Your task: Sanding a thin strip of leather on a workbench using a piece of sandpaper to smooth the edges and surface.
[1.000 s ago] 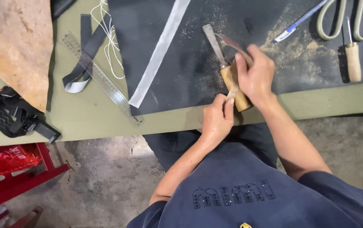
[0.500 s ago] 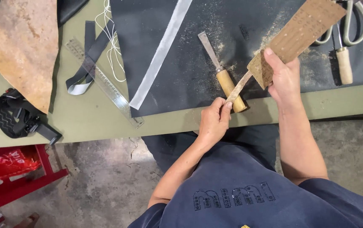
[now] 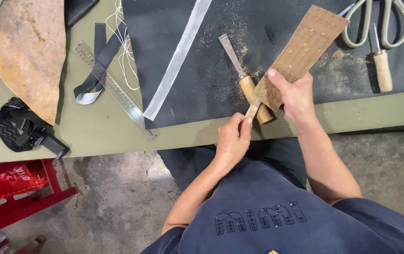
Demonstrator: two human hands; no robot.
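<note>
Far left of the black rubber work mat [image 3: 202, 84]: a red metal stool frame [image 3: 23, 207] below the table edge, a black strapped fabric piece [image 3: 16, 129] near that edge, and a mottled tan leather hide [image 3: 30, 51], rough and curved, with open green tabletop [image 3: 94, 136] beside it. Just left of the mat: a folded dark strap [image 3: 96, 70], loose white thread [image 3: 124, 42], and a clear plastic ruler [image 3: 117, 91] lying diagonally, its lower end at the mat's front-left corner. On the mat: a long pale strip [image 3: 178, 56], slanted, amid scattered sawdust. At the mat's front edge: left hand [image 3: 232, 141], fingers pinched on the narrow lower tip of a thin tan leather piece [image 3: 253, 109], over the table lip. Under it, a flat-bladed chisel with a rounded wooden handle [image 3: 246, 82], resting on the mat. Right hand [image 3: 296, 96], fingers clenched around a stiff rectangular sheet of brown sandpaper [image 3: 305, 44], tilted up toward the mat's back. Far right on the mat: pale-handled scissors [image 3: 376, 23] and a wooden-handled awl [image 3: 381, 68], well apart from the hands.
</note>
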